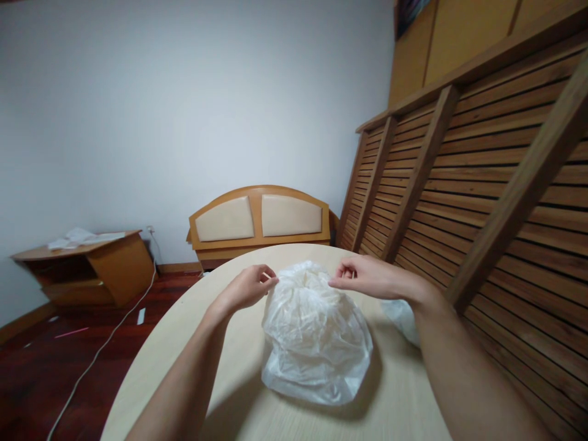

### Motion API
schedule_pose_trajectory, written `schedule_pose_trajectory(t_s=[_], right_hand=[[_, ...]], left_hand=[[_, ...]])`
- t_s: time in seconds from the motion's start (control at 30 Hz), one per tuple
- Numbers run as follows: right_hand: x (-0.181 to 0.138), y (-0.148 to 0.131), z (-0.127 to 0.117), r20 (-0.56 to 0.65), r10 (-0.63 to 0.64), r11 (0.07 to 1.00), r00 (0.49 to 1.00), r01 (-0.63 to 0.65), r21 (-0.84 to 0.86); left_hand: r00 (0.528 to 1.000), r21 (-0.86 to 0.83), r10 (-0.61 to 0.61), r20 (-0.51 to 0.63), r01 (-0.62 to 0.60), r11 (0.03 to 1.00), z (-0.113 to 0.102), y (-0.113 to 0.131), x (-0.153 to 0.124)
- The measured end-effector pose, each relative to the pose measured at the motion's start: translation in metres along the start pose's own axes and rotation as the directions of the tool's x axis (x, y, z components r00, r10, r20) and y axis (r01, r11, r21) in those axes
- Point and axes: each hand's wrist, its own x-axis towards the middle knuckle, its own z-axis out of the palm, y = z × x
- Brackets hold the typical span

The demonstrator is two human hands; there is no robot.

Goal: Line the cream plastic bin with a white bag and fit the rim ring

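Note:
A crumpled, translucent white plastic bag (316, 343) sits on the round, pale wooden table (239, 361) in front of me. Its gathered top faces away from me, and its wider end lies nearer. At the upper left of the bag, my left hand (250, 286) is closed, thumb and forefinger pinching the rim. My right hand (362, 274) pinches the upper right of the rim in the same way, its other fingers curled. What the bag contains, if anything, is hidden. Behind my right forearm, a second whitish plastic bag (399, 318) shows in part.
Tall wooden slats (441, 202) lean along the right side. A headboard (260, 214) stands beyond the table against the wall. At left, a low cabinet (110, 269) bears white sheets (82, 237). A white cable (113, 334) crosses the dark red floor (92, 380).

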Motion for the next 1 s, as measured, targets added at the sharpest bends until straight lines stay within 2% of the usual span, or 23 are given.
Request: schedule_pose_trajectory(t_s=[0.1,0.27,0.33,0.43,0.53,0.6,0.73,0.83,0.9,1.0], right_hand=[[-0.010,-0.008,-0.004,0.147,0.023,1.000,0.989,-0.023,-0.004],[-0.010,-0.015,-0.002,0.154,-0.040,0.999,0.987,0.040,0.003],[-0.008,-0.011,-0.002,0.106,-0.075,0.997,0.992,0.074,0.012],[-0.005,0.002,-0.001,-0.029,-0.093,0.995,0.995,0.094,0.042],[-0.001,0.018,0.001,-0.194,-0.060,0.998,0.979,0.063,0.010],[0.001,0.025,0.001,-0.242,-0.023,0.998,0.970,0.010,-0.054],[0.000,0.022,0.002,-0.201,0.038,0.989,0.979,-0.065,-0.132],[-0.004,0.003,0.003,-0.165,-0.038,0.996,0.986,0.024,-0.088],[-0.007,-0.011,0.005,-0.097,-0.092,0.995,0.991,0.087,-0.053],[-0.009,-0.025,0.010,-0.020,-0.097,0.993,0.995,0.095,-0.071]], left_hand=[[1.000,-0.012,0.008,-0.013,-0.008,1.000,0.001,0.003,0.000],[0.998,0.068,0.028,-0.052,-0.024,0.997,-0.001,0.002,0.000],[0.997,0.082,0.045,-0.055,-0.040,0.996,-0.001,-0.002,0.000],[0.995,0.103,0.068,-0.066,-0.061,0.993,0.000,-0.007,-0.002],[0.995,0.122,0.073,-0.072,-0.063,0.990,0.000,-0.008,-0.005],[0.995,0.138,0.067,-0.072,-0.057,0.989,0.000,-0.007,-0.007],[0.994,0.176,0.074,-0.084,-0.059,0.983,-0.001,-0.003,-0.007],[0.993,0.179,0.070,-0.093,-0.052,0.982,-0.001,-0.001,-0.007],[0.993,0.187,0.073,-0.092,-0.055,0.981,-0.001,-0.001,-0.007],[0.993,0.200,0.087,-0.083,-0.069,0.977,-0.002,-0.001,-0.009]])
